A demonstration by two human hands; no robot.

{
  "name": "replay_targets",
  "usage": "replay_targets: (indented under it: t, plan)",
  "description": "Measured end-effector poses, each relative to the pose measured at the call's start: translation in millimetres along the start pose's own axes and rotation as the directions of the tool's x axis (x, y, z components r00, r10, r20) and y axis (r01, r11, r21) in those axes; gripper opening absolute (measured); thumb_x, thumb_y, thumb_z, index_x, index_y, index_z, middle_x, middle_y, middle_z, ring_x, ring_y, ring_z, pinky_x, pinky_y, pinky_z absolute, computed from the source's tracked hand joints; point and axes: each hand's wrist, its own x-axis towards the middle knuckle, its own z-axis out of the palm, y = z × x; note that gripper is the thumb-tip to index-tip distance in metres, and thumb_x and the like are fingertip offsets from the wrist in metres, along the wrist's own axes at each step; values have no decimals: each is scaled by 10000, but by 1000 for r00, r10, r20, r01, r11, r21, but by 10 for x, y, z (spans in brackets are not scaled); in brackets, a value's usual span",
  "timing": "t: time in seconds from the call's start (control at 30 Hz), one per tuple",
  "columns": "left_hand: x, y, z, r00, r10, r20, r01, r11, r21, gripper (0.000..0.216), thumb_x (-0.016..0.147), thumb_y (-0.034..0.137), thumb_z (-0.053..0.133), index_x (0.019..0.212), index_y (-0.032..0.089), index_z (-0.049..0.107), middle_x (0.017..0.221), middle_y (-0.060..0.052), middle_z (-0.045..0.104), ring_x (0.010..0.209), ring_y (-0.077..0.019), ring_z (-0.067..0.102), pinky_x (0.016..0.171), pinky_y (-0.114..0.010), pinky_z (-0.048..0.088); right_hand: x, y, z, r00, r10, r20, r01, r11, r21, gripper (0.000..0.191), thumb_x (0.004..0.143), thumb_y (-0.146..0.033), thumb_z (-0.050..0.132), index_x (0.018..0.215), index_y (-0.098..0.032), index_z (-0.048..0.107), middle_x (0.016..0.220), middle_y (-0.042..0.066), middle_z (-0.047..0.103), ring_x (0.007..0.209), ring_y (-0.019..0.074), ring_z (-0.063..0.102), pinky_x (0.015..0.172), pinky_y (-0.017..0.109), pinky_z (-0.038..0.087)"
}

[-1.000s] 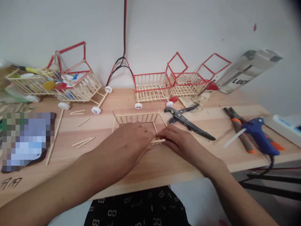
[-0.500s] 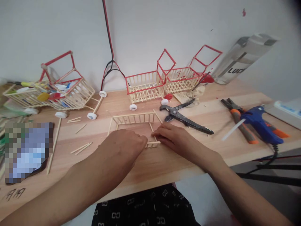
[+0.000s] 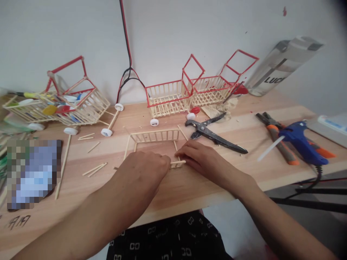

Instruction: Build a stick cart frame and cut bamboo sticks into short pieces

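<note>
Black metal pliers (image 3: 211, 135) are lying right; a red-rimmed wooden-stick cart (image 3: 168, 83) is standing far. Near centre, the left hand (image 3: 146, 164) is gripping and partly hiding a pale, slatted wooden-stick frame (image 3: 154, 132); whether the right hand (image 3: 200, 155) is holding its corner cannot be told.

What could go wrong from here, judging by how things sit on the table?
The thin stick frame might bend or come apart if the left hand or right hand presses its near side too hard. The blue glue gun lies near the table edge with its cord hanging off; a snag could drag it down.
</note>
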Motion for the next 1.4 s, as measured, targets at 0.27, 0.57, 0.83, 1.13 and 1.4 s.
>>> replay_targets:
  t: [0.27,0.57,0.83,1.13,1.4]
  plan:
    - [-17,9,20,999,-2,-37,2,1000,11,244,794,53,451,853,196,639,752,-21,674,654,-214,623,615,-342,467,6,21,24,1000,0,-9,0,1000,3,199,883,-64,501,946,-190,641,968,50,623,907,167,591,772,290,480]
    - [-54,-17,-267,980,50,-195,-40,998,53,213,911,186,448,971,185,652,924,-62,679,816,-209,619,741,-342,484,0,-15,18,1000,22,9,-22,1000,0,213,895,-71,492,949,-202,652,981,54,621,905,165,590,788,294,479]
    - [395,-362,-419,970,86,-225,-53,987,149,244,933,293,467,923,152,666,867,-67,666,874,-207,606,778,-325,441,6,-34,6,999,41,36,-42,999,10,233,901,-64,466,947,-197,651,980,52,611,894,159,586,796,298,479]
    - [634,-548,-259,997,12,-75,5,977,215,301,922,301,456,760,152,661,755,-75,680,708,-187,616,630,-276,391,1,-12,14,999,22,35,-23,1000,21,263,883,-33,462,968,-208,639,996,44,601,907,156,579,805,299,476]
    - [609,-516,-269,998,-3,-70,20,970,243,301,922,266,430,758,138,647,734,-94,667,682,-202,612,629,-296,397,-17,-9,53,1000,13,-1,-13,1000,-9,276,886,-40,459,1015,-229,613,1213,60,535,1110,180,525,916,321,440]
